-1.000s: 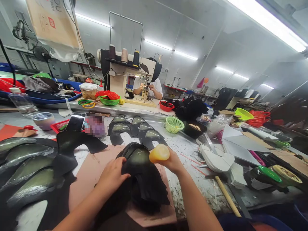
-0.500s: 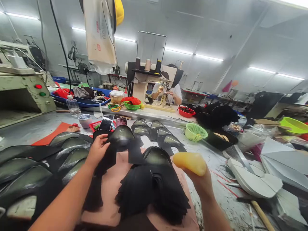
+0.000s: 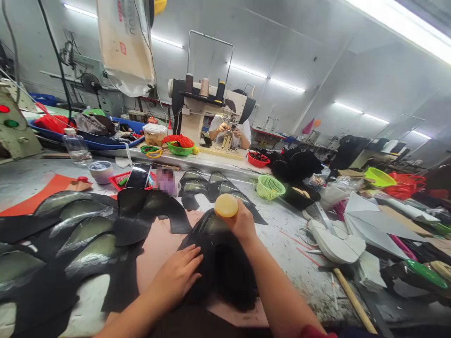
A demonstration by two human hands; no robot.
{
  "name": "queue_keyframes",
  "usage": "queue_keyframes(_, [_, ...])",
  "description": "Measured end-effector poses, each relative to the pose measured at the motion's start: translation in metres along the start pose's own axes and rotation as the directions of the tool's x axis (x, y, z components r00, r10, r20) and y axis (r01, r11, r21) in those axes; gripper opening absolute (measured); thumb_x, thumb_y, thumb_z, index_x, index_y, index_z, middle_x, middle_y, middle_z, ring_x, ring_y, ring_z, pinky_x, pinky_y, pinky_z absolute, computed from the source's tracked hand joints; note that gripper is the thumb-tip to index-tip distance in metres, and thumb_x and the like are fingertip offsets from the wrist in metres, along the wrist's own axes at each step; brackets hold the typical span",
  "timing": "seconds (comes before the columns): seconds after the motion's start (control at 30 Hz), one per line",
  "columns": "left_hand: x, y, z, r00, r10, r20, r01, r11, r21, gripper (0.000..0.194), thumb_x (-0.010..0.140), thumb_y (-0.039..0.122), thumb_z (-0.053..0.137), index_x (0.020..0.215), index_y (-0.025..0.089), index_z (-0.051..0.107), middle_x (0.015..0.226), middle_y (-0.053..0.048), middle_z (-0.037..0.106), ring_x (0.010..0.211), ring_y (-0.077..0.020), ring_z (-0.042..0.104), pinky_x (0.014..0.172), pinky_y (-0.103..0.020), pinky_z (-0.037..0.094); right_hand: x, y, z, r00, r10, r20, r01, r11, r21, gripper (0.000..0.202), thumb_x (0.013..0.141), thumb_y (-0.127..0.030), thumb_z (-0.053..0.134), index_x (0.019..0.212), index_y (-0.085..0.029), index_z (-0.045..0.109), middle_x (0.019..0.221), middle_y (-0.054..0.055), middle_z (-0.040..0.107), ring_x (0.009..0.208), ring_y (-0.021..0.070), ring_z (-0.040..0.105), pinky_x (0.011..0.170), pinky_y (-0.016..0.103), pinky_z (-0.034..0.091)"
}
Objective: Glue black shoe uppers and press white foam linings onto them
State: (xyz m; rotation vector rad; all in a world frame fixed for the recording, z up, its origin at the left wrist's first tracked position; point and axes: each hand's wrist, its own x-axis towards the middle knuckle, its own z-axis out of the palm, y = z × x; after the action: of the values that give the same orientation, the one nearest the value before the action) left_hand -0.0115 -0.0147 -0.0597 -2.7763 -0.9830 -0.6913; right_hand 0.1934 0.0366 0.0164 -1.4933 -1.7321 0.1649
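Observation:
My left hand (image 3: 181,272) lies with fingers spread on the left side of a stack of black curved pieces (image 3: 229,267). My right hand (image 3: 243,220) is closed round a yellowish, translucent object (image 3: 226,206), held over the upper end of that stack, its round face towards the camera. Whether it touches the stack I cannot tell. The stack rests on a pinkish sheet (image 3: 155,244). Overlapping black pieces with shiny, greenish-grey patches (image 3: 88,225) spread over the left of the table. More such pieces (image 3: 214,183) lie beyond the stack.
Behind stand a red basket (image 3: 118,180) with a phone, a lidded cup (image 3: 100,172), a clear bottle (image 3: 75,148) and a green basket (image 3: 269,188). Right are white sheets (image 3: 373,225) and a wooden handle (image 3: 354,300). A person (image 3: 243,134) works at a sewing machine (image 3: 211,103).
My left hand has moved down and right onto the stack; the black piece near it now lies at the left. My right hand has brought the yellowish object left over the stack. The view has shifted.

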Motion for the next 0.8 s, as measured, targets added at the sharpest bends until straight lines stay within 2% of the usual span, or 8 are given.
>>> queue_keyframes(0.07, [0.000, -0.003, -0.001, 1.000, 0.020, -0.012, -0.020, 1.000, 0.017, 0.028, 0.078, 0.021, 0.052, 0.104, 0.014, 0.061, 0.109, -0.010, 0.064, 0.103, -0.0250, 0.059, 0.083, -0.036, 0.053, 0.001, -0.004, 0.003, 0.994, -0.046, 0.097, 0.045, 0.999, 0.015, 0.043, 0.067, -0.039, 0.063, 0.103, -0.019, 0.052, 0.091, 0.008, 0.065, 0.080, 0.0238, 0.062, 0.066, 0.031, 0.046])
queue_keyframes(0.17, [0.002, -0.007, -0.003, 0.999, 0.043, -0.021, -0.042, 0.999, 0.028, 0.027, 0.079, 0.023, 0.052, 0.103, 0.014, 0.062, 0.108, -0.010, 0.065, 0.102, -0.0246, 0.059, 0.083, -0.036, 0.053, 0.000, -0.009, 0.006, 0.923, -0.186, 0.336, 0.168, 0.982, 0.082, 0.043, 0.062, -0.040, 0.067, 0.099, -0.023, 0.054, 0.088, 0.003, 0.065, 0.076, 0.0211, 0.062, 0.062, 0.027, 0.046])
queue_keyframes(0.23, [0.002, -0.008, -0.003, 0.999, 0.037, -0.015, -0.037, 0.999, 0.021, 0.028, 0.079, 0.023, 0.051, 0.104, 0.016, 0.061, 0.109, -0.009, 0.064, 0.103, -0.0245, 0.059, 0.084, -0.036, 0.052, 0.001, -0.006, 0.003, 0.952, -0.124, 0.280, 0.122, 0.992, 0.022, 0.044, 0.062, -0.043, 0.068, 0.099, -0.023, 0.054, 0.086, 0.003, 0.066, 0.075, 0.0217, 0.062, 0.062, 0.028, 0.045])
queue_keyframes(0.33, [0.001, -0.006, -0.001, 1.000, 0.015, -0.014, -0.015, 1.000, 0.009, 0.029, 0.078, 0.021, 0.051, 0.104, 0.016, 0.061, 0.110, -0.009, 0.064, 0.103, -0.0251, 0.058, 0.083, -0.036, 0.053, 0.004, 0.005, -0.007, 0.998, 0.057, 0.039, -0.054, 0.995, -0.080, 0.046, 0.065, -0.045, 0.065, 0.101, -0.020, 0.052, 0.084, 0.006, 0.065, 0.075, 0.0237, 0.062, 0.062, 0.031, 0.046])
queue_keyframes(0.37, [0.001, -0.006, 0.000, 1.000, 0.013, -0.020, -0.013, 1.000, 0.005, 0.028, 0.078, 0.021, 0.051, 0.104, 0.016, 0.061, 0.110, -0.009, 0.064, 0.102, -0.0251, 0.059, 0.082, -0.036, 0.053, 0.003, 0.008, -0.011, 0.997, 0.064, 0.037, -0.061, 0.995, -0.076, 0.047, 0.064, -0.045, 0.066, 0.101, -0.020, 0.052, 0.084, 0.006, 0.065, 0.075, 0.0237, 0.062, 0.063, 0.031, 0.046])
queue_keyframes(0.5, [0.007, -0.004, -0.004, 0.999, -0.004, -0.039, 0.004, 1.000, -0.014, 0.024, 0.079, 0.022, 0.049, 0.099, 0.017, 0.062, 0.105, -0.008, 0.065, 0.098, -0.0240, 0.060, 0.081, -0.036, 0.052, -0.005, 0.015, -0.021, 0.968, -0.041, 0.247, 0.036, 0.999, 0.025, 0.050, 0.058, -0.046, 0.071, 0.098, -0.021, 0.054, 0.086, 0.004, 0.066, 0.076, 0.0223, 0.062, 0.065, 0.029, 0.047])
queue_keyframes(0.63, [0.028, 0.004, -0.018, 0.990, -0.107, 0.088, 0.109, 0.994, -0.021, 0.015, 0.081, 0.022, 0.048, 0.077, 0.018, 0.062, 0.090, -0.007, 0.066, 0.084, -0.0218, 0.060, 0.074, -0.035, 0.051, -0.008, 0.019, -0.027, 0.995, 0.094, 0.042, -0.094, 0.995, 0.012, 0.051, 0.061, -0.044, 0.068, 0.102, -0.019, 0.052, 0.087, 0.006, 0.065, 0.077, 0.0234, 0.062, 0.067, 0.032, 0.047])
queue_keyframes(0.8, [0.051, 0.005, -0.020, 0.950, -0.266, 0.162, 0.267, 0.964, 0.015, 0.015, 0.081, 0.026, 0.049, 0.070, 0.018, 0.056, 0.071, -0.004, 0.060, 0.072, -0.0211, 0.057, 0.065, -0.034, 0.048, -0.007, 0.026, -0.032, 0.974, -0.005, 0.228, -0.011, 0.998, 0.067, 0.051, 0.056, -0.043, 0.073, 0.099, -0.021, 0.055, 0.090, 0.004, 0.065, 0.082, 0.0234, 0.062, 0.070, 0.032, 0.046])
